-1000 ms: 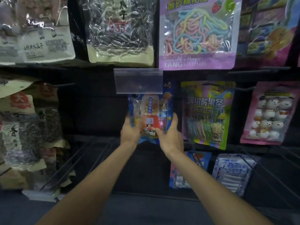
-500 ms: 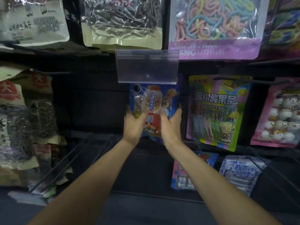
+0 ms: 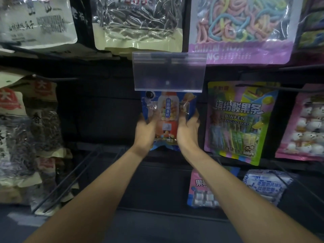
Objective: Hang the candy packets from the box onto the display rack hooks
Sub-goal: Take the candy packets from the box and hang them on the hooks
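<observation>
A blue candy packet (image 3: 167, 118) with a red gumball-machine picture hangs upright in the middle of the display rack. Its top edge is hidden behind a clear plastic price-tag holder (image 3: 169, 71), so the hook is out of sight. My left hand (image 3: 146, 132) holds the packet's left edge and my right hand (image 3: 187, 131) holds its right edge, fingers curled around the sides. The box is not in view.
Sunflower-seed bags (image 3: 138, 23) and a pink gummy-string bag (image 3: 242, 28) hang above. A yellow-green sour-strip packet (image 3: 240, 123) and a pink marshmallow packet (image 3: 305, 125) hang to the right. Seed bags (image 3: 26, 130) fill the left. Bare black hooks (image 3: 70, 174) jut out at lower left.
Both hands have slid the blue packet upward and further back under the clear tag holder. The view has moved closer to the rack.
</observation>
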A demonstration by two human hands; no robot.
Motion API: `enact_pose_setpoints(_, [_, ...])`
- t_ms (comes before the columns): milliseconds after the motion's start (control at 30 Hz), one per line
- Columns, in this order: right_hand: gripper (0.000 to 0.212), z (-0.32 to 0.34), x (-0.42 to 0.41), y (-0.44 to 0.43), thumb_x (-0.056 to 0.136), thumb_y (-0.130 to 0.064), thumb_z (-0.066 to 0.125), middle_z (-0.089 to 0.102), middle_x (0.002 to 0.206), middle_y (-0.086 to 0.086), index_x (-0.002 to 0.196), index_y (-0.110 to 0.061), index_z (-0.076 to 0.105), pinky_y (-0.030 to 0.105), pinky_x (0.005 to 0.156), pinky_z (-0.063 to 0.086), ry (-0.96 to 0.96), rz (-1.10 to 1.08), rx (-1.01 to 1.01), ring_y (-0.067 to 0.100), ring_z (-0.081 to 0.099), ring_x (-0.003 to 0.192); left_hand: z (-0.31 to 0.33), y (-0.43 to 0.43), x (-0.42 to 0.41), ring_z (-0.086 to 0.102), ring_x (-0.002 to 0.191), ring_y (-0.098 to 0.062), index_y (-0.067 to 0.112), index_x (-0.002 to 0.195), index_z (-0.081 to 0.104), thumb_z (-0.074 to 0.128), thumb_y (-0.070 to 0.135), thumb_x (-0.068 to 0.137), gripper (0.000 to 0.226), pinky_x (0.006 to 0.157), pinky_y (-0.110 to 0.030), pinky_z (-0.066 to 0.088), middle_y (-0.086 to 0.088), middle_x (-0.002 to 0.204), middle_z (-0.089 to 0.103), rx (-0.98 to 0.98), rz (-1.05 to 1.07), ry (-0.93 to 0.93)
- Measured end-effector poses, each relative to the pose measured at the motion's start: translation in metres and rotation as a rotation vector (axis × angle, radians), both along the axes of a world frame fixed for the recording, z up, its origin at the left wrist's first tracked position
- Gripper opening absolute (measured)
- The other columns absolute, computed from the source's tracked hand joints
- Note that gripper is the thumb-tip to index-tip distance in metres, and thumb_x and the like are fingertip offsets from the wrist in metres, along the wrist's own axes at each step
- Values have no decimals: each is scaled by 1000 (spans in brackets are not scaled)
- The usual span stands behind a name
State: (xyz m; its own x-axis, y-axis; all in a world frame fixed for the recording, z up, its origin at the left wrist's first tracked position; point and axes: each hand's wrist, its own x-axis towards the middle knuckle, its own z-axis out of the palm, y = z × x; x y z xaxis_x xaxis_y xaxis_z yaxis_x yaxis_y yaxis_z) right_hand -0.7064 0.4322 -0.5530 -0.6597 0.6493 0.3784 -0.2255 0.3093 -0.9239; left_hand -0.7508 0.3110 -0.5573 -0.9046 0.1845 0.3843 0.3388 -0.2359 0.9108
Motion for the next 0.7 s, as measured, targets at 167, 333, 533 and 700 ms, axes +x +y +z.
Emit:
enact_pose_setpoints(167, [70, -6, 6, 0, 110, -49, 45, 26, 167, 10, 168, -30, 10, 49, 121, 34, -4, 45, -9, 33, 37, 151, -5, -3, 2, 78, 94, -13, 16, 125, 62, 67, 43, 98, 39, 70, -19, 59, 1, 105, 79, 6, 2, -18])
enact_pose_setpoints(333, [78, -4, 17, 8, 107, -41, 55, 27, 166, 4, 169, -28, 9, 29, 110, 32, -21, 114, 32, 22, 38, 148, -4, -14, 6, 79, 96, -21, 20, 117, 66, 76, 32, 95, 26, 80, -33, 63, -4, 105, 80, -38, 33, -17])
enact_pose_setpoints(533, [109, -10, 31, 10, 77, -55, 71, 38, 160, -1, 166, -34, 12, 42, 120, 40, -39, 150, 98, 18, 44, 146, -14, -19, 12, 77, 99, -12, 16, 131, 61, 85, 17, 87, 50, 73, -23, 61, 1, 114, 77, -46, 58, 42])
enact_pose_setpoints(700, [99, -6, 36, 13, 94, -39, 76, 31, 165, 2, 168, -29, 10, 31, 112, 37, -70, 122, 143, 21, 41, 148, -17, -20, 14, 75, 107, -14, 14, 141, 57, 91, 25, 80, 70, 88, -33, 63, 1, 120, 75, -46, 102, 9])
